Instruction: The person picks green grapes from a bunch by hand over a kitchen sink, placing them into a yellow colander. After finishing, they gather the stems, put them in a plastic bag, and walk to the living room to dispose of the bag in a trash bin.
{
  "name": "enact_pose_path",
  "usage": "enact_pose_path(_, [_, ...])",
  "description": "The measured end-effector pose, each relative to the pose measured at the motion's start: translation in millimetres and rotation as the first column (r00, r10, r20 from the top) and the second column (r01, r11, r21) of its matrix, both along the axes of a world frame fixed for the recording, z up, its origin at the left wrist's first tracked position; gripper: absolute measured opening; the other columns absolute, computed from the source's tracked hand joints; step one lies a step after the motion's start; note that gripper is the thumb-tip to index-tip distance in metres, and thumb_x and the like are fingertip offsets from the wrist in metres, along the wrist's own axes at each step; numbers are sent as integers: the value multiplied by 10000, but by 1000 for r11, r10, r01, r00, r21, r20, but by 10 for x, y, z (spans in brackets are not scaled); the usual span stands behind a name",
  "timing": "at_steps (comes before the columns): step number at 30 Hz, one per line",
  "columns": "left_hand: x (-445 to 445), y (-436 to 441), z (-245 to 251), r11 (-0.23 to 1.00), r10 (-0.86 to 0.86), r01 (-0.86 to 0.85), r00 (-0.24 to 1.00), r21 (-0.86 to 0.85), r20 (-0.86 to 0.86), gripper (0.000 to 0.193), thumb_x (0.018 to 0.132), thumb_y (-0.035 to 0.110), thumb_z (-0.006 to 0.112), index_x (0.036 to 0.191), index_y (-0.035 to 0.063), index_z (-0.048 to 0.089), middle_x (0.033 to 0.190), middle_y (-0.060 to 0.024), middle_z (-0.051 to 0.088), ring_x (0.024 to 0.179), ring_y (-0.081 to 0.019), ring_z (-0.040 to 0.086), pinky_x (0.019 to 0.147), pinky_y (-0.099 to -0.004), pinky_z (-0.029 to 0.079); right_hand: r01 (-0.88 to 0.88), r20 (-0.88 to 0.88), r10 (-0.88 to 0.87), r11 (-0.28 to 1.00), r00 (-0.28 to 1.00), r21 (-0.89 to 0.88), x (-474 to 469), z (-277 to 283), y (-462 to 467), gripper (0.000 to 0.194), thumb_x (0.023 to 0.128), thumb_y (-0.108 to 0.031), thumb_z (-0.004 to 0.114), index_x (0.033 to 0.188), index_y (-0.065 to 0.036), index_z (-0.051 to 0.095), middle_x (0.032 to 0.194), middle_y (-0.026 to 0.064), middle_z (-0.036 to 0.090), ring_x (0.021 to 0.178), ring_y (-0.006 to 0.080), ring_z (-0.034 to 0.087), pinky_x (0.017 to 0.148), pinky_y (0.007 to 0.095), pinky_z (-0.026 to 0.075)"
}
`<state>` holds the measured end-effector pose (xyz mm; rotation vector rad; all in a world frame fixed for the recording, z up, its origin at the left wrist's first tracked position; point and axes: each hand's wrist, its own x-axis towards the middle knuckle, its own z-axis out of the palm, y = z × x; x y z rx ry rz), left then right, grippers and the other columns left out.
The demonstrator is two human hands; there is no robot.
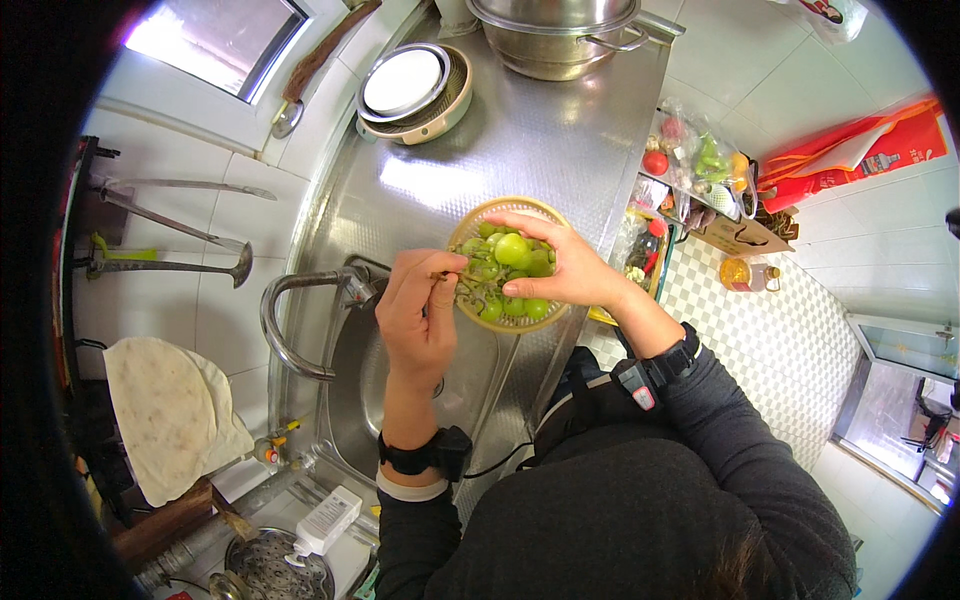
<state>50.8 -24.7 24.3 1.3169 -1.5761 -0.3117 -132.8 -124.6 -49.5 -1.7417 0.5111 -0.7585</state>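
Observation:
A bunch of green grapes point(512, 251) lies in a round yellow plastic strainer basket point(551, 212). The basket stands on the steel counter, close to the edge of the sink. Between thumb and fingers, my left hand point(418, 309) pinches the brown stem point(444, 277) at the left end of the bunch. My right hand point(576, 264) cups the grapes from the right, its thumb near me and its fingers on the far side. Part of the fruit is hidden beneath that hand.
Left of the basket are a steel sink point(480, 375) and a curved faucet point(270, 322). Stacked bowls point(412, 135) and a lidded steel pot point(555, 56) stand farther back. Bagged vegetables point(705, 161) sit right of the counter. Ladles point(241, 266) hang on the left wall.

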Motion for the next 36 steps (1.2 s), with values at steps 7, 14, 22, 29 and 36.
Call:
enact_pose_path(7, [-133, -53, -70, 999, -31, 32, 998, 4, -58, 107, 921, -40, 553, 985, -29, 638, 939, -124, 646, 831, -231, 616, 740, -295, 494, 29, -138, -26, 999, 990, 15, -9, 162, 42, 567, 799, -275, 765, 1320, -126, 598, 1195, 117, 640, 1082, 231, 589, 923, 372, 460])
enact_pose_path(14, [-82, -39, -143, 996, 84, -77, 968, 37, -236, 100, 942, -37, 524, 965, -29, 622, 930, -90, 626, 830, -165, 591, 749, -263, 472, 70, -115, -57, 992, 992, 106, 42, 160, 89, 355, 822, -186, 729, 1155, -93, 645, 967, 63, 657, 859, 160, 607, 729, 283, 493])
enact_pose_path(22, [-7, 31, -201, 999, 43, -33, 939, 35, -341, 124, 975, -38, 493, 1000, -39, 615, 968, -76, 622, 877, -131, 584, 792, -243, 469, 7, 3, -8, 963, 1000, 270, 57, 113, 107, 259, 869, -115, 706, 1114, -61, 639, 934, 11, 620, 840, 108, 562, 722, 258, 472])
enact_pose_path(29, [-25, 65, -209, 999, 35, -29, 902, 22, -430, 127, 980, -38, 487, 1010, -48, 610, 977, -73, 621, 891, -127, 586, 816, -244, 470, -24, 49, 8, 938, 999, 347, 28, 93, 162, 245, 899, -73, 677, 1137, -52, 619, 948, -3, 587, 834, 74, 526, 721, 233, 458])
enact_pose_path(36, [-8, 79, -238, 999, 52, -52, 932, 12, -358, 127, 988, -19, 492, 1014, -45, 614, 971, -67, 617, 877, -120, 580, 806, -238, 466, -42, 244, -81, 886, 966, 462, 3, -26, 188, 265, 902, -2, 641, 1163, -26, 598, 1097, 22, 619, 954, 83, 571, 813, 239, 482])
